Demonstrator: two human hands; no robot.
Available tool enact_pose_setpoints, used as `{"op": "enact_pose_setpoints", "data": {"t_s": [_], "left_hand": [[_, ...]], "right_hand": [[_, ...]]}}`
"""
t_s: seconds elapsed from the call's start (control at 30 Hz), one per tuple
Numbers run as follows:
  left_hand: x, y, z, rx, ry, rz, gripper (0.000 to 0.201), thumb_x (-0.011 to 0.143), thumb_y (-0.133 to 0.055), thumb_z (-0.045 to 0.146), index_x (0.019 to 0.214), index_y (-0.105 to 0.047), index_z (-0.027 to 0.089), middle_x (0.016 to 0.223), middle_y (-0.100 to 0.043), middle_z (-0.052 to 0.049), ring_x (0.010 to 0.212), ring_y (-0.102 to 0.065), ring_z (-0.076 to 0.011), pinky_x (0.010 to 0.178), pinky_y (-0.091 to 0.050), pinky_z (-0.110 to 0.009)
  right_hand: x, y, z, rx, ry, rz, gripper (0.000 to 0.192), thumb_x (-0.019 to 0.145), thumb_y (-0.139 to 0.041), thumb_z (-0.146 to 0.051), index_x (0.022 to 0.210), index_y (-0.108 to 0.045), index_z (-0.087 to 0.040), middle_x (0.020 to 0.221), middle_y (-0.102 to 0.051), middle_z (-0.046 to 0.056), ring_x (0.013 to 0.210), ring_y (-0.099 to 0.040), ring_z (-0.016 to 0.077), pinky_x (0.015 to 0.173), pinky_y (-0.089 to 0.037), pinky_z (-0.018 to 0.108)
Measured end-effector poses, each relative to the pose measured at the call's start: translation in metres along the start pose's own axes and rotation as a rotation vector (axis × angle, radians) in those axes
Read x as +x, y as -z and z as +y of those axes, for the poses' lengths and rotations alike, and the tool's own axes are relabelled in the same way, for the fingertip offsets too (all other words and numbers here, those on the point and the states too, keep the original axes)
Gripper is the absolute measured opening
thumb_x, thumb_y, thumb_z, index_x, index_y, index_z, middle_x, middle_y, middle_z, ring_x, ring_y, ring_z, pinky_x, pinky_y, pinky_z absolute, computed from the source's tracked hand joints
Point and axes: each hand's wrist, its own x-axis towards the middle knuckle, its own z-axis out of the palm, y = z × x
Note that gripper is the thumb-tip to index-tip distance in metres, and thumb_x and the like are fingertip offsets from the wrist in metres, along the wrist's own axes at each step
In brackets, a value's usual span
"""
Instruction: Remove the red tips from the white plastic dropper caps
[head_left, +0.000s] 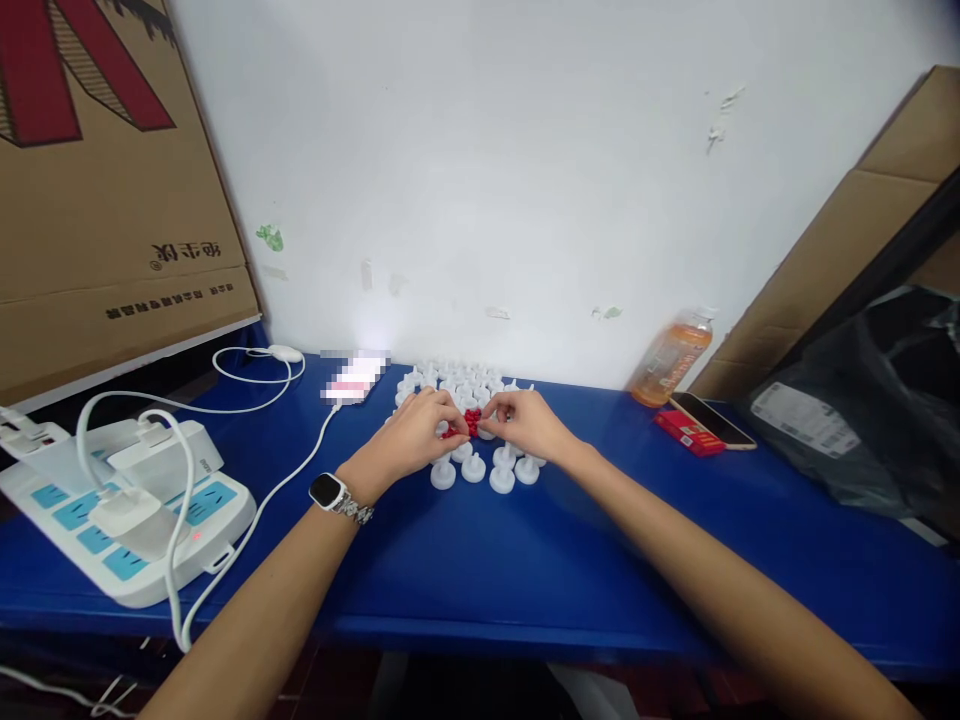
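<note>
Both hands meet over the blue bench (480, 560), near the wall. The left hand (416, 432) and right hand (529, 425) each pinch, fingertips closed, at a small red piece (471, 420) between them, amid white caps (474, 467). An orange-filled bottle (670, 362) stands to the right.

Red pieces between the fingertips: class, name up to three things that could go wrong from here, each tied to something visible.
1. The small red pieces, pinched by the left hand and right hand, could slip and scatter among the white parts.
2. A wrist might knock the closely packed white parts over.
3. The tilted orange bottle beside the phone could tip onto it.
</note>
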Motion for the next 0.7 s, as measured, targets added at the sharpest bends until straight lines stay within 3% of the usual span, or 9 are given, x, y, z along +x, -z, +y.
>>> {"op": "enact_pose_setpoints", "data": {"t_s": [0.1, 0.23, 0.47, 0.6, 0.7], "left_hand": [[0.001, 0.000, 0.001, -0.017, -0.020, -0.013, 0.016, 0.087, -0.065, 0.038, 0.084, -0.074, 0.025, 0.092, -0.062, -0.003, 0.093, -0.054, -0.0221, 0.087, -0.041, -0.039], [0.003, -0.002, 0.006, -0.006, -0.025, 0.009, 0.014, 0.088, -0.065, 0.035, 0.084, -0.073, 0.025, 0.091, -0.063, -0.003, 0.094, -0.054, -0.0219, 0.087, -0.041, -0.038], [0.011, -0.006, 0.007, 0.136, -0.025, 0.055, 0.019, 0.090, -0.060, 0.038, 0.086, -0.073, 0.024, 0.092, -0.063, -0.004, 0.094, -0.054, -0.0234, 0.085, -0.041, -0.039], [0.002, 0.000, 0.012, 0.116, -0.019, 0.124, 0.028, 0.094, -0.053, 0.045, 0.101, -0.069, 0.023, 0.102, -0.063, -0.005, 0.099, -0.055, -0.0235, 0.089, -0.044, -0.040], [-0.015, 0.002, 0.022, 0.136, -0.024, 0.214, 0.035, 0.098, -0.045, 0.045, 0.122, -0.060, 0.024, 0.124, -0.059, -0.008, 0.117, -0.051, -0.0256, 0.101, -0.042, -0.044]], "right_hand": [[0.001, 0.002, 0.010, 0.033, -0.036, 0.047, 0.025, 0.080, -0.066, -0.033, 0.100, -0.070, -0.018, 0.073, -0.068, -0.001, 0.065, -0.057, 0.0127, 0.064, -0.037, 0.025], [0.000, 0.001, 0.009, 0.029, -0.025, 0.000, 0.015, 0.082, -0.063, -0.029, 0.086, -0.073, -0.019, 0.079, -0.072, 0.000, 0.068, -0.059, 0.0127, 0.068, -0.039, 0.025], [-0.006, 0.005, 0.004, -0.019, -0.025, 0.046, 0.017, 0.083, -0.063, -0.031, 0.094, -0.074, -0.021, 0.084, -0.070, 0.002, 0.085, -0.060, 0.0179, 0.084, -0.040, 0.031], [-0.034, 0.007, 0.004, -0.065, 0.000, 0.182, 0.032, 0.089, -0.057, -0.045, 0.113, -0.067, -0.026, 0.110, -0.065, 0.007, 0.107, -0.054, 0.0243, 0.095, -0.041, 0.040], [-0.061, 0.004, 0.003, -0.132, 0.073, 0.191, 0.048, 0.092, -0.051, -0.055, 0.132, -0.055, -0.029, 0.140, -0.048, 0.011, 0.133, -0.038, 0.0293, 0.105, -0.037, 0.047]]}}
